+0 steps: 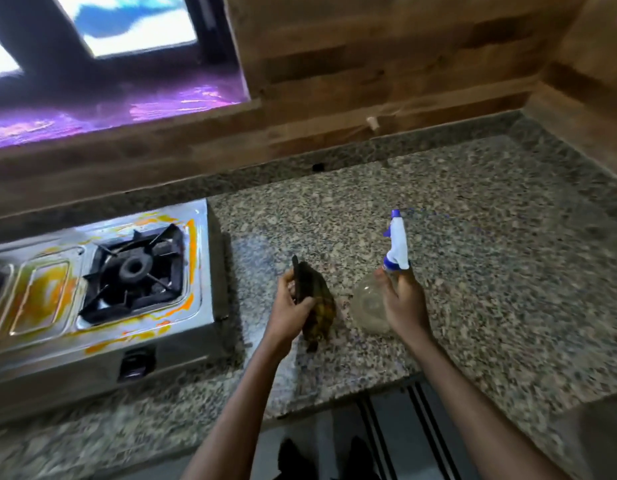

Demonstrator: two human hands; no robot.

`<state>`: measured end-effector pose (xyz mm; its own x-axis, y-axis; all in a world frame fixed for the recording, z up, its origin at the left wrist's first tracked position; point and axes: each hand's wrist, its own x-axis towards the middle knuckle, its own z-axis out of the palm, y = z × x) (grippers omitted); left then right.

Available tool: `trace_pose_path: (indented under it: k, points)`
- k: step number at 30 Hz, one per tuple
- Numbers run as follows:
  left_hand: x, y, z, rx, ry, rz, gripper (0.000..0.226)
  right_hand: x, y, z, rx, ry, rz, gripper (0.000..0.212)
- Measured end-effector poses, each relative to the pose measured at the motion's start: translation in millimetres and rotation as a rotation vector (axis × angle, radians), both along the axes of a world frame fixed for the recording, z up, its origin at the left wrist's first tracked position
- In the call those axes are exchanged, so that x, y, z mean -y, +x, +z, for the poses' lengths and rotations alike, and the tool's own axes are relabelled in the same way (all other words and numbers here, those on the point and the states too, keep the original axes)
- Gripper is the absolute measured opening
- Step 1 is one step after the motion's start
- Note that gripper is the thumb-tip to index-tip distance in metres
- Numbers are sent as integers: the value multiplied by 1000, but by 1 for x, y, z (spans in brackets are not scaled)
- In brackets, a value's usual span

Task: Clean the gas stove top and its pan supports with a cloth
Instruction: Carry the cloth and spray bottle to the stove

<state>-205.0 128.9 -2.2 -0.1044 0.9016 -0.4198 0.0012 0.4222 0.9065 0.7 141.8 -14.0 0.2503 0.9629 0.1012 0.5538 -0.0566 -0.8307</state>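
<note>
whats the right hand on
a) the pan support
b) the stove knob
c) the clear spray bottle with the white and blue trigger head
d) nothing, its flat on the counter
c: the right hand grips the neck of the spray bottle, which stands on the granite counter to the right of the gas stove, while the left hand holds the cloth.

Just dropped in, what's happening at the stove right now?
A person stands at a granite counter beside a gas stove. The left hand grips a dark yellowish cloth, and the right hand holds a clear spray bottle by its neck, both over the counter right of the stove. The stove top is smeared with orange residue around the black pan support. Neither cloth nor bottle touches the stove.
</note>
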Motion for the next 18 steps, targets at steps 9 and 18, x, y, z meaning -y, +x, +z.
trace_pose_path:
  k: [9, 18]
  points:
    - [44, -55, -58, -331, -126, 75, 60, 7, -58, -10, 76, -23, -21, 34]
    - [29, -43, -52, -247, -92, 27, 74, 19, -56, -7, 23, -98, -38, 37]
